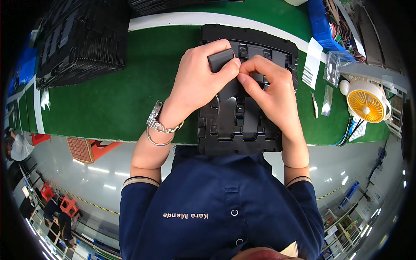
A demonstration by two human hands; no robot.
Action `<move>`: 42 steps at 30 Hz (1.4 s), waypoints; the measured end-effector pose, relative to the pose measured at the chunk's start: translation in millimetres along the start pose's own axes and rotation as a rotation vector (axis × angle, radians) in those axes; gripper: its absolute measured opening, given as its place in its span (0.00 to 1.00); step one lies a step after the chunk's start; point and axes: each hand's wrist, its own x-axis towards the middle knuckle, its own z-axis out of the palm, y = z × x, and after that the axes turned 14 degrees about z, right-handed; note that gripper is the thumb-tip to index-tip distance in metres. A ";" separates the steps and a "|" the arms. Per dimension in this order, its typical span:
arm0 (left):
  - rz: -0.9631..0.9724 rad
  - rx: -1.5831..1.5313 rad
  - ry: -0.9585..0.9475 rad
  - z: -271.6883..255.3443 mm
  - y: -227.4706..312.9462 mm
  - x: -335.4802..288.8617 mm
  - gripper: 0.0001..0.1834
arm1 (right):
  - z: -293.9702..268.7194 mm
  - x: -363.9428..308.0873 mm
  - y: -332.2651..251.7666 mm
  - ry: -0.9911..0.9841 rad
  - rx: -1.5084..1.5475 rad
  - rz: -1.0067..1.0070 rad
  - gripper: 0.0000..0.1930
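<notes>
My left hand (197,80) is closed round a small black rectangular block (220,59), holding it over the far part of a black plastic tray (209,141). Thumb and index finger of my right hand (274,89) pinch together right beside the left thumb, at the block's lower right corner. Whatever lies between those right fingertips is too small or hidden to make out. Moulded compartments divide the tray, and dark flat pieces (251,115) lie in some of them. The tray's near edge reaches the table edge by my body.
Tall stacks of black trays (97,47) stand at the left of the green table (147,82). To the right are a label sheet (312,65), a white-handled small knife (315,105), clear plastic bags (333,69), a yellow-and-white fan (366,105) and a blue bin (323,32) with wires.
</notes>
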 end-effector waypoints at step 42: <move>0.022 -0.218 0.094 5.1 -0.9 -0.9 0.08 | -0.9 0.2 3.4 -0.151 0.376 0.223 0.06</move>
